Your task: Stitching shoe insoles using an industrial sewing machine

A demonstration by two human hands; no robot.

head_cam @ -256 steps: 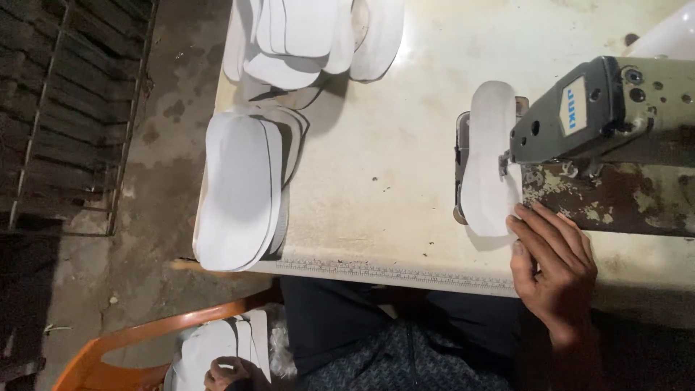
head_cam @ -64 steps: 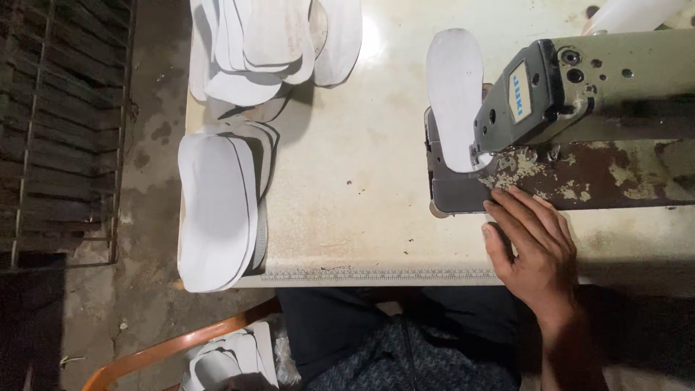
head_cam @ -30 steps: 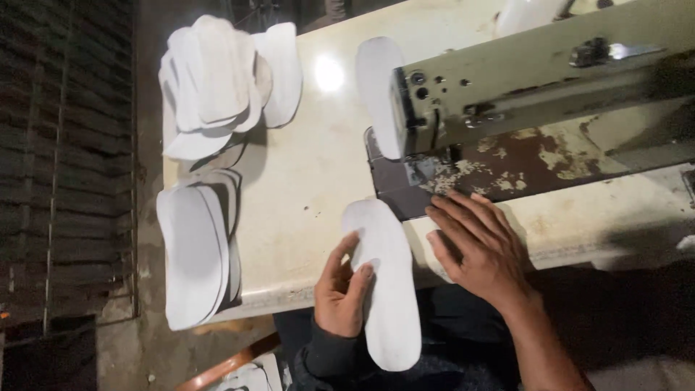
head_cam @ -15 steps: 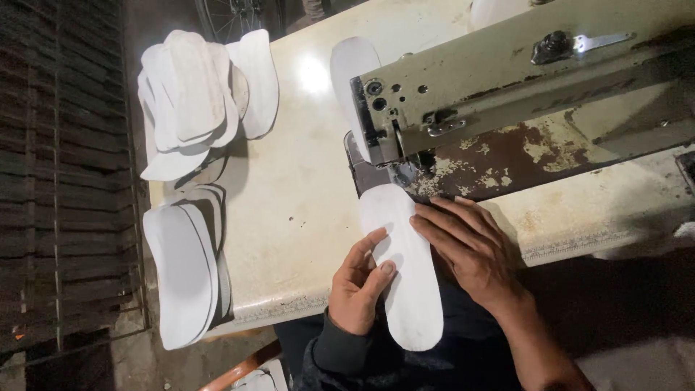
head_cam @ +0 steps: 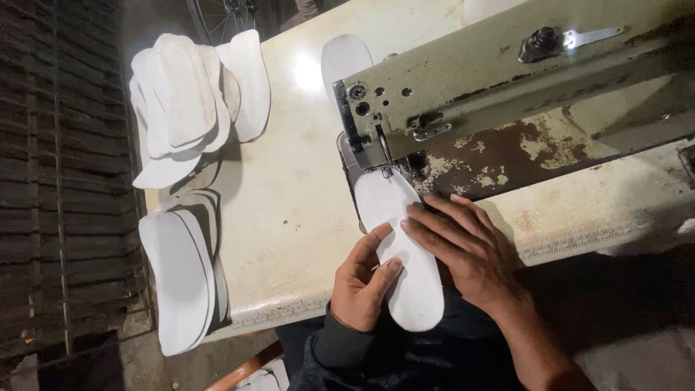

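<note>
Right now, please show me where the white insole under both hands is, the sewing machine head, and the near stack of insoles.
white insole (head_cam: 418, 289): head view, its bare rear half.
sewing machine head (head_cam: 463, 80): head view, green side.
near stack of insoles (head_cam: 177, 279): head view, top piece.

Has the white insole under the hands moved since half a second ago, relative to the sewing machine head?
Yes. The white insole has slid forward: its front end now sits right under the sewing machine head, closer than before.
</note>
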